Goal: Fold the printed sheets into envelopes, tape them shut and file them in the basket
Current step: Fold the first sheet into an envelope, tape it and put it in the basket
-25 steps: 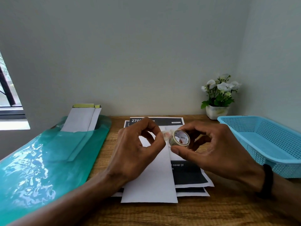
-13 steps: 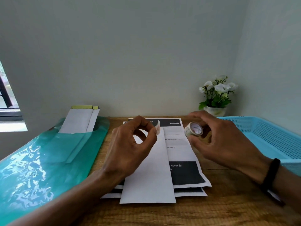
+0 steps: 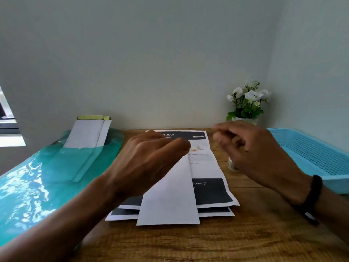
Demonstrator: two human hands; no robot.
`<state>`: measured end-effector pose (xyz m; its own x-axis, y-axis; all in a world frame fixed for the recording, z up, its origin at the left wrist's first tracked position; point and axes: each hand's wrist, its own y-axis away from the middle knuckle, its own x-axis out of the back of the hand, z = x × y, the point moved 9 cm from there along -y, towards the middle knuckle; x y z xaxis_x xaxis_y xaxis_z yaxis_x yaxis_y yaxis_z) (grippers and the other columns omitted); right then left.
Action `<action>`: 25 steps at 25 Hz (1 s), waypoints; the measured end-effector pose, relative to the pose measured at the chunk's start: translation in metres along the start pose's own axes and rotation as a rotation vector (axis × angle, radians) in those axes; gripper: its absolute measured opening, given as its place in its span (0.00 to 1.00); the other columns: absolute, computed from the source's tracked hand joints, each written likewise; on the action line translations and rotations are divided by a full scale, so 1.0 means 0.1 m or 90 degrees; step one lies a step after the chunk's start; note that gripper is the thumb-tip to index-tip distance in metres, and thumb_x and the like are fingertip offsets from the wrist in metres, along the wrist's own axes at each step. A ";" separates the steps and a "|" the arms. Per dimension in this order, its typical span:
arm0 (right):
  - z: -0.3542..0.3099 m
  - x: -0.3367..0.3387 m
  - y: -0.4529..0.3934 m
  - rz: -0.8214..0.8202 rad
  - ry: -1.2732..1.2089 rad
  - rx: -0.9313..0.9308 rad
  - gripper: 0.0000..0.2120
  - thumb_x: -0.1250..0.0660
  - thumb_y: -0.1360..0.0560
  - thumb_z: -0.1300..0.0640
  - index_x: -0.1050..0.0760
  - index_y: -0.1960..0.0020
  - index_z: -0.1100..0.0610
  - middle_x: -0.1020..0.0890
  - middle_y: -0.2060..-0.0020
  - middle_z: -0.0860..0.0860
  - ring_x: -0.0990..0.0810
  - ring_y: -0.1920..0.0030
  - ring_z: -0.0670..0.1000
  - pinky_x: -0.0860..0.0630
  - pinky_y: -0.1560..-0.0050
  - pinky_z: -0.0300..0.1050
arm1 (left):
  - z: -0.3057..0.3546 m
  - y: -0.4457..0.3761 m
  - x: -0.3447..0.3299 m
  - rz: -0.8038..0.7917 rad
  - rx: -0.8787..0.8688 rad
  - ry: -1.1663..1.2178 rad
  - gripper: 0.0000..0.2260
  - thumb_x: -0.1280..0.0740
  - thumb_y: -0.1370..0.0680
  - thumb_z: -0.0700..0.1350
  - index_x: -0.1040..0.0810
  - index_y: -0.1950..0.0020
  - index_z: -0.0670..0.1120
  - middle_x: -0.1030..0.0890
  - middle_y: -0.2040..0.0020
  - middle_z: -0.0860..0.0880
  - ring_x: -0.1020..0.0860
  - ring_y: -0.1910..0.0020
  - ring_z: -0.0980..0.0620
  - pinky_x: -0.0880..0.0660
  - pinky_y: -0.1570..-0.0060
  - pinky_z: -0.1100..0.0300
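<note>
On the wooden desk (image 3: 236, 241) a folded white sheet (image 3: 170, 201) lies lengthwise on top of a small stack of printed sheets (image 3: 207, 190), its near end overhanging the stack toward the viewer and its far end hidden under the left hand (image 3: 149, 163). That hand hovers palm down over the far half of the fold, thumb and forefinger drawn together at the tip near the sheet's upper edge; motion blur makes it hard to say whether they pinch a scrap of tape or simply press the paper, so I cannot tell what, if anything, is between them. The right hand (image 3: 253, 154) is raised just right of the stack, its fingers loosely curled and blurred, holding nothing that can be seen; a black band (image 3: 311, 197) circles its wrist. Beneath its palm a small tape roll (image 3: 231, 164) sits on the desk beside the right edge of the printed sheets, mostly covered by the hand. The blue basket (image 3: 311, 154) stands at the right edge of the desk, well apart from the folded sheet. At the left a green plastic folder (image 3: 47, 182) holds white envelopes (image 3: 86, 133) that stick out of its far end. A white flower pot (image 3: 247, 103) stands at the far right corner against the wall.
</note>
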<state>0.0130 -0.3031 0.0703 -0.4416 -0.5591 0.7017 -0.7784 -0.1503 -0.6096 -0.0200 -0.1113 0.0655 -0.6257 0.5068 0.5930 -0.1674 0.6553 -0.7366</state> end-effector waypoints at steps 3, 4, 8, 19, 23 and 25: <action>-0.25 0.00 0.04 -0.020 -0.359 -0.070 0.18 0.34 0.26 0.37 0.19 0.44 0.48 0.12 0.59 0.45 0.13 0.59 0.45 0.18 0.63 0.38 | 0.11 0.03 0.01 0.010 -0.079 -0.063 0.13 0.31 0.18 0.41 0.26 0.34 0.46 0.14 0.55 0.45 0.16 0.61 0.43 0.18 0.51 0.48; -0.24 -0.08 0.06 -0.055 -0.382 -0.100 0.17 0.30 0.28 0.39 0.19 0.45 0.47 0.11 0.60 0.45 0.13 0.60 0.45 0.18 0.64 0.38 | 0.14 0.04 0.00 0.010 -0.093 -0.073 0.17 0.28 0.20 0.39 0.27 0.33 0.46 0.14 0.54 0.45 0.16 0.61 0.43 0.18 0.48 0.45; -0.02 -0.37 0.12 -0.175 -0.482 -0.246 0.15 0.21 0.29 0.53 0.18 0.44 0.54 0.10 0.58 0.55 0.12 0.57 0.53 0.14 0.56 0.49 | 0.17 0.05 -0.03 0.008 -0.112 -0.083 0.23 0.24 0.24 0.37 0.28 0.33 0.45 0.13 0.53 0.45 0.15 0.62 0.45 0.20 0.43 0.41; -0.06 -0.84 -0.01 -0.200 -0.563 -0.334 0.32 0.23 0.26 0.61 0.30 0.26 0.49 0.13 0.45 0.56 0.11 0.50 0.55 0.14 0.48 0.52 | -0.97 0.78 -0.58 -0.199 0.816 0.305 0.29 0.32 0.22 0.64 0.36 0.26 0.54 0.24 0.30 0.46 0.21 0.36 0.42 0.21 0.38 0.41; -0.16 -0.99 -0.04 -0.235 -0.405 -0.245 0.45 0.21 0.28 0.61 0.41 0.21 0.37 0.25 0.26 0.46 0.12 0.56 0.41 0.19 0.64 0.32 | -0.88 0.79 -0.63 -0.083 0.939 0.627 0.28 0.24 0.25 0.58 0.31 0.30 0.53 0.20 0.36 0.48 0.18 0.40 0.45 0.20 0.38 0.45; -0.14 -1.01 -0.01 -0.215 -0.410 -0.219 0.48 0.20 0.28 0.60 0.44 0.21 0.34 0.30 0.23 0.42 0.14 0.54 0.36 0.21 0.62 0.28 | -0.85 0.76 -0.67 -0.114 0.919 0.676 0.24 0.21 0.26 0.49 0.25 0.33 0.50 0.15 0.41 0.46 0.15 0.44 0.45 0.18 0.41 0.43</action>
<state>0.0516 -0.2353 0.0053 0.1054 -0.9047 0.4128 -0.9641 -0.1946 -0.1805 0.0736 -0.0476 -0.0025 0.0801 0.9775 0.1950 -0.9967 0.0767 0.0248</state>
